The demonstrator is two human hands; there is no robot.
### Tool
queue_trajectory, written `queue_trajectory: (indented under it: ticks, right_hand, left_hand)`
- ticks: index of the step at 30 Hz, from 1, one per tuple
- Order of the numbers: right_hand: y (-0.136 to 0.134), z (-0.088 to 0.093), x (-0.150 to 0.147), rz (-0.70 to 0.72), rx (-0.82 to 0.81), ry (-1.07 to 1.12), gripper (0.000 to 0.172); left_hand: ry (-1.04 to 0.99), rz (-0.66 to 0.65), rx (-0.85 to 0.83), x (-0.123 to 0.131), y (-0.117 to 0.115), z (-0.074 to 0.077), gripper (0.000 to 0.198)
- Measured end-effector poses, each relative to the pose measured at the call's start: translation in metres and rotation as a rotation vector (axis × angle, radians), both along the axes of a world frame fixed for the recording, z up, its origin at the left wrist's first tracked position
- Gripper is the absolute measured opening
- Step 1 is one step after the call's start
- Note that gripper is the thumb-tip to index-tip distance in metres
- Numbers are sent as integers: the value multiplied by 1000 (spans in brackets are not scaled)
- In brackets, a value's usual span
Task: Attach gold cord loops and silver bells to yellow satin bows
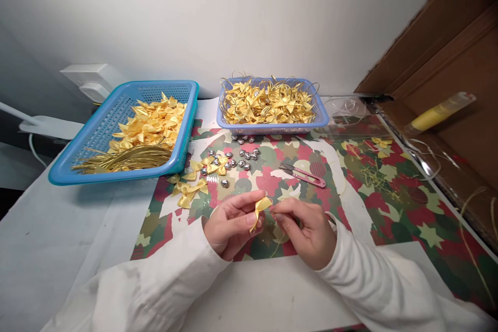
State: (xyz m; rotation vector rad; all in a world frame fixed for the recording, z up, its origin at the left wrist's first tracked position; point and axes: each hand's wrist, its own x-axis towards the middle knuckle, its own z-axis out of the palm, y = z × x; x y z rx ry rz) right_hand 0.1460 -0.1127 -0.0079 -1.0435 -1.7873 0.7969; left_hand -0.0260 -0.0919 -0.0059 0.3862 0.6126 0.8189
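Between the thumb and fingers of my left hand (227,225) is a yellow ribbon bow (260,209), held upright over the patterned sheet. Close to its right side, my right hand (309,231) is closed in a pinch. Whatever sits between those fingertips is too small to make out. Beyond my hands lie several silver jingle bells (224,183), loose on the sheet. More yellow bows (185,194) rest left of the bells, some touching them. Pink-handled thread snips (307,175) lie to the right, beyond my right hand.
At the left stands a blue basket (93,114) with yellow bows (155,119) and a bundle of gold cords (128,160). Against the wall, a smaller blue basket (272,128) holds bows with cord loops. Cord scraps (375,179) and a cardboard wall (447,57) are at right.
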Motion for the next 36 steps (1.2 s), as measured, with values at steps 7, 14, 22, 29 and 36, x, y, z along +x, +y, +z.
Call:
queue_trajectory:
  ticks: [7, 14, 22, 29, 36]
  right_hand:
    - [1, 0, 0, 4, -5, -13, 16]
    - [1, 2, 0, 2, 11, -27, 16]
    - [1, 8, -1, 5, 48, -37, 18]
    - [1, 9, -1, 1, 56, -38, 18]
    - [5, 11, 4, 37, 122, -126, 21]
  left_hand:
    - [4, 2, -7, 1, 1, 1, 34]
    - [18, -20, -18, -1, 0, 0, 34]
    - [10, -45, -16, 1, 1, -3, 34]
    - [35, -45, -17, 1, 0, -2, 33]
    - [29, -28, -21, 0, 3, -1, 34]
